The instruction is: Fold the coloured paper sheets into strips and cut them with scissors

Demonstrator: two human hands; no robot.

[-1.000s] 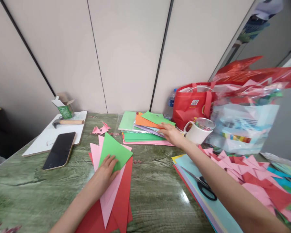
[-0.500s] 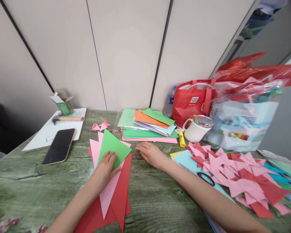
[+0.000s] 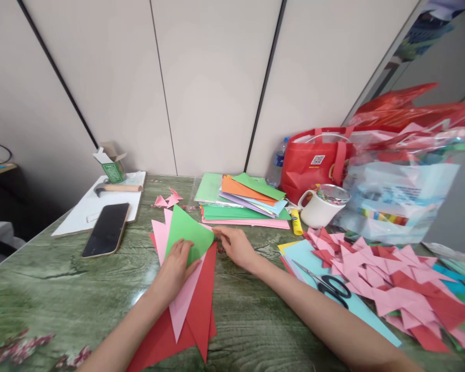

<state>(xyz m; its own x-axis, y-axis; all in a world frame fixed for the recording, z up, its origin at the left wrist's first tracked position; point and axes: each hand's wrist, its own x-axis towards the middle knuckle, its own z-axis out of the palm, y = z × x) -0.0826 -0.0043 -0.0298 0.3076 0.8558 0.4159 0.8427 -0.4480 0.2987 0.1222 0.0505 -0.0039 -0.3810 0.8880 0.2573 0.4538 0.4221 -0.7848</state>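
Observation:
A green sheet of paper (image 3: 186, 231) lies angled on top of pink paper (image 3: 183, 312) and red paper (image 3: 200, 315). My left hand (image 3: 178, 262) rests over the green sheet's lower left part, its fingers stretched out and pressing it down. At the sheet's right corner, my right hand (image 3: 235, 247) pinches the tip between thumb and fingers, and that corner curls up slightly. Small folded pink paper pieces (image 3: 169, 198) sit just beyond the green sheet.
Behind stands a stack of coloured paper (image 3: 244, 199). To the right are a glue stick (image 3: 296, 222), white mug (image 3: 321, 207), scissors (image 3: 329, 287) on light blue paper, and a heap of folded pink pieces (image 3: 387, 279). A phone (image 3: 106, 230) and hammer (image 3: 118, 188) lie left.
My right hand has reached the green sheet's right corner, which now bends up. My left hand stays on the sheet. The whole view has shifted slightly.

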